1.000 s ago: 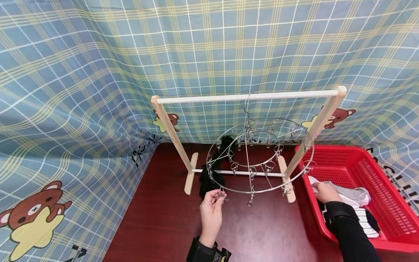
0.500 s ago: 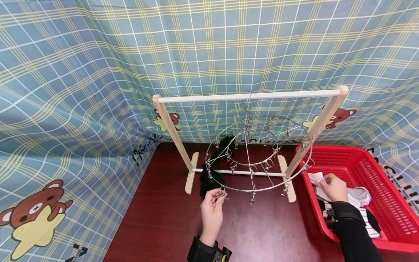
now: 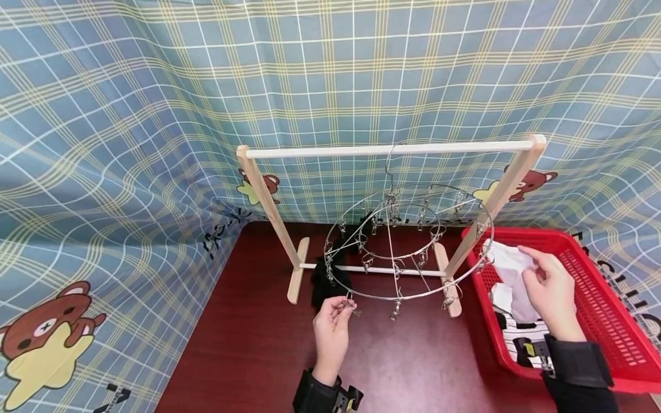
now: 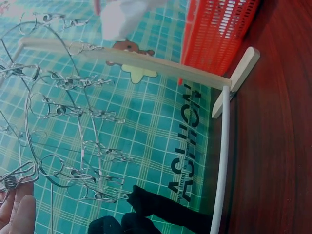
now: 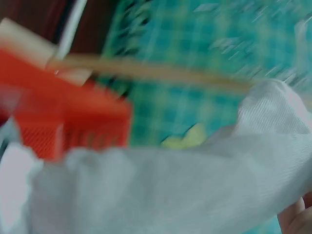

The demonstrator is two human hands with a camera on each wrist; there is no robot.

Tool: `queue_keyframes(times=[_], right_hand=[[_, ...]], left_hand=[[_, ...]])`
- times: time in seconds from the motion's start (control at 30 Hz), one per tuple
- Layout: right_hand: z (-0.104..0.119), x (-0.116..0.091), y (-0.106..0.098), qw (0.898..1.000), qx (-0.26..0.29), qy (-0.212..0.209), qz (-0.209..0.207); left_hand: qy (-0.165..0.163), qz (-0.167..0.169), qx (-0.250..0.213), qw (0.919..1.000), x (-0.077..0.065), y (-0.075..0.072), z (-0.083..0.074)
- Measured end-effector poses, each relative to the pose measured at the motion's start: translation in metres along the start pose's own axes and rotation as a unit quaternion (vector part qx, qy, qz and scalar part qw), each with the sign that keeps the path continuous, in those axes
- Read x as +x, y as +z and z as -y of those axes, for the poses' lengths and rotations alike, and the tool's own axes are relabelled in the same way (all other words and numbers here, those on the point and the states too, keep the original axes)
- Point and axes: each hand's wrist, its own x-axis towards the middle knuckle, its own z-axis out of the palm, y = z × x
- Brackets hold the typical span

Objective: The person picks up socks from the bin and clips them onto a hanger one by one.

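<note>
My left hand (image 3: 330, 335) pinches a metal clip (image 4: 18, 179) at the front left of the round wire sock hanger (image 3: 420, 297). My right hand (image 3: 555, 292) holds a white sock (image 3: 508, 267) by its upper edge, raised over the left part of the red basket (image 3: 549, 234). Across the right wrist view the sock stretches large and pale, with a ribbed end at the right. Black socks (image 4: 168, 212) hang from clips on the hanger's left side. Several other clips dangle with nothing in them.
A wooden rack with a white top bar (image 3: 330, 151) carries the hanger. More socks (image 3: 521, 335), white, black and striped, lie in the basket. A checked curtain (image 3: 330, 74) surrounds the dark red table (image 3: 248, 344).
My right hand has lifted the white sock up from the pile in the basket. My left hand has stayed at the same clip.
</note>
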Motion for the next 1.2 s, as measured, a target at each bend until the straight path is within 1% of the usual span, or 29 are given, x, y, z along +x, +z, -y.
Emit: queue_keyframes(times=[0.07, 0.13, 0.2, 0.27, 0.37, 0.4, 0.5, 0.6, 0.77, 0.83, 0.9, 1.0, 1.2], right_hand=[[0.017, -0.009, -0.001, 0.999, 0.019, -0.025, 0.001], [0.029, -0.022, 0.001, 0.998, 0.052, -0.032, 0.011], [0.038, -0.037, 0.007, 0.995, 0.093, -0.039, 0.025], [0.043, -0.055, 0.017, 0.992, 0.113, -0.044, 0.043], [0.044, -0.079, 0.034, 0.99, 0.116, -0.054, 0.064], [0.044, -0.086, 0.04, 0.99, 0.108, -0.061, 0.07], [0.045, -0.101, 0.056, 0.986, 0.106, -0.093, 0.087], [0.05, -0.108, 0.071, 0.979, 0.124, -0.128, 0.102], [0.066, -0.115, 0.099, 0.96, 0.171, -0.167, 0.149], [0.074, -0.118, 0.111, 0.953, 0.18, -0.179, 0.163], [0.083, -0.12, 0.12, 0.95, 0.184, -0.185, 0.173], [0.096, -0.123, 0.129, 0.946, 0.193, -0.189, 0.18], [0.116, -0.123, 0.134, 0.941, 0.218, -0.184, 0.18]], left_hand=[[0.0, 0.0, 0.001, 1.0, 0.001, 0.0, -0.001], [0.002, 0.0, -0.001, 1.0, 0.002, 0.0, -0.001], [0.004, -0.001, -0.002, 1.0, 0.002, 0.0, -0.002], [0.007, 0.0, -0.001, 1.0, 0.002, 0.001, -0.002], [0.012, 0.0, 0.005, 0.9999, 0.002, 0.002, -0.003], [0.014, 0.0, 0.008, 0.9999, 0.002, 0.003, -0.004], [0.018, 0.0, 0.008, 0.9998, 0.002, 0.004, -0.005], [0.02, 0.003, 0.004, 0.9998, 0.002, 0.005, -0.006], [0.014, 0.009, 0.003, 0.9999, 0.001, 0.007, -0.008], [0.012, 0.014, 0.005, 0.9998, 0.001, 0.009, -0.009], [0.01, 0.022, 0.006, 0.9997, 0.0, 0.01, -0.01], [0.016, 0.03, 0.01, 0.9994, 0.0, 0.012, -0.012], [0.025, 0.034, 0.029, 0.9987, -0.001, 0.011, -0.014]])
